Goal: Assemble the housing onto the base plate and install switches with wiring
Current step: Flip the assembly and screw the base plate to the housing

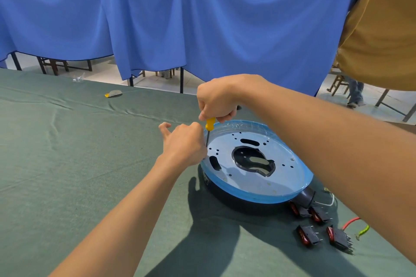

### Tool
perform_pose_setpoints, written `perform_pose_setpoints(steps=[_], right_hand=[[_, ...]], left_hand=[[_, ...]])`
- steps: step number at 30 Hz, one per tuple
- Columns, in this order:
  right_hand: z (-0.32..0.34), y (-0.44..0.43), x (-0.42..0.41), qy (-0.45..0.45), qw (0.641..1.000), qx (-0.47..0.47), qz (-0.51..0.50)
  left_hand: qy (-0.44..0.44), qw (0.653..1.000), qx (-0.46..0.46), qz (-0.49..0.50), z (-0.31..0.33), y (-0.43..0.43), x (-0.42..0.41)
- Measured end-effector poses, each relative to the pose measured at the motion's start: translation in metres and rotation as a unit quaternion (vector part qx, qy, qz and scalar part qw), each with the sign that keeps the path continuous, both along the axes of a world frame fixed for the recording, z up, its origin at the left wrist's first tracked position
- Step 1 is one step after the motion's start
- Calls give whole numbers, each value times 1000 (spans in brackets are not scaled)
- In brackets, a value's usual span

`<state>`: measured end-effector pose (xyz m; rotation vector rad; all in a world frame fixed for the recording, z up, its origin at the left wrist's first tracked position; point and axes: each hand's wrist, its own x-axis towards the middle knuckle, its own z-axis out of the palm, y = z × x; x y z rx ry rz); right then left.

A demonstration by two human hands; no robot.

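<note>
A round base plate (279, 177) with a blue protective film lies on top of a black housing (227, 193) on the green table. My right hand (217, 99) grips the yellow handle of a screwdriver (209, 127), held upright with its shaft going down to the plate's left rim. My left hand (184, 144) pinches around the shaft near its tip at that rim; the tip itself is hidden. Several black rocker switches with red buttons (315, 225) lie to the right of the housing. Red and green-yellow wires (356, 227) lie beside them.
The table is covered in green cloth (67, 164). A small yellow-grey object (113, 94) and a clear plastic bag (78, 78) lie near its far edge. A blue curtain (180, 18) hangs behind. A person in a tan shirt (382, 29) stands at the right.
</note>
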<state>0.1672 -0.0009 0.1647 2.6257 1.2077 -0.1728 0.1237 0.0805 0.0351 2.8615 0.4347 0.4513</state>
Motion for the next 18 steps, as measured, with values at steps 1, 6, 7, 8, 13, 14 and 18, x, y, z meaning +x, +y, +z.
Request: perform_pose_setpoints(steps=[1,6,7,8,13,14,18], right_hand=[[-1,1,0,-8,1000,5,-9],[-5,5,2,37,998,29,-41],[-4,5,2,60,996,39,-44],[-3,4,1,73,995,47,-44],[-5,-5,5,35,996,85,8],[-6,-6,5,26,995,94,12],[-12,-12,11,3,993,121,-11]], left_hand=[[1,1000,-5,1,0,0,0],[6,1000,-31,1,-2,2,-1],[6,999,-33,4,-3,1,-1],[4,1000,-30,8,-3,0,0],[1,999,-35,20,-6,-4,3],[3,999,-33,16,-6,-5,3],[22,1000,-11,-11,-3,-7,3]])
